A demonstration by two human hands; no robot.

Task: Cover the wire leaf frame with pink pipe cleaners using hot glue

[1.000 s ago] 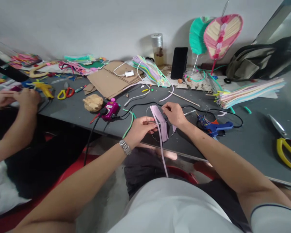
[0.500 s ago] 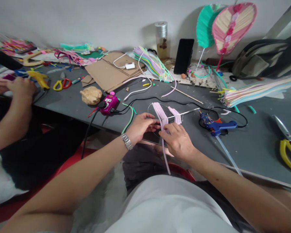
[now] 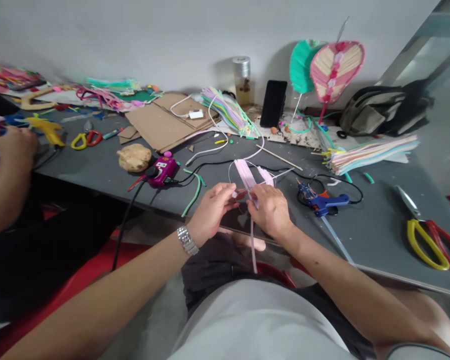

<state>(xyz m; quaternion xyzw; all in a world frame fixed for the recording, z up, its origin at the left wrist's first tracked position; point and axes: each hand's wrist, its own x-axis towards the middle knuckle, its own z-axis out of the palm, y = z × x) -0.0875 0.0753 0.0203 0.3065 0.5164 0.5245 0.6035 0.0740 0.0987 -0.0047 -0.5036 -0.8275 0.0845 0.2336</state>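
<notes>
**Q:** Where is the work piece?
**A:** Pale pink flat plastic strips (image 3: 244,175) are held up over the near edge of the dark grey work table (image 3: 375,225), centre of scene. One long strip (image 3: 252,247) hangs down past the edge; shorter lengths rise toward the far side. A thin curved wire loop (image 3: 229,172) sits just left of them.

**Q:** Left hand (image 3: 210,212)?
**A:** Narrow, fingers closed against the strips from the left. Silver link wristwatch (image 3: 187,240) on the wrist.

**Q:** Right hand (image 3: 266,212)?
**A:** Narrow, pinching the strips at their crossing; the exact finger placement is partly hidden.

**Q:** Surroundings?
**A:** Right: blue hot glue gun (image 3: 326,202). Far: thin wooden skewer (image 3: 279,157). Left: magenta hot glue gun (image 3: 161,172). Far right: yellow-and-red-handled scissors (image 3: 425,245). Far left: a co-worker's hand (image 3: 13,150), its hold too unclear to record
</notes>
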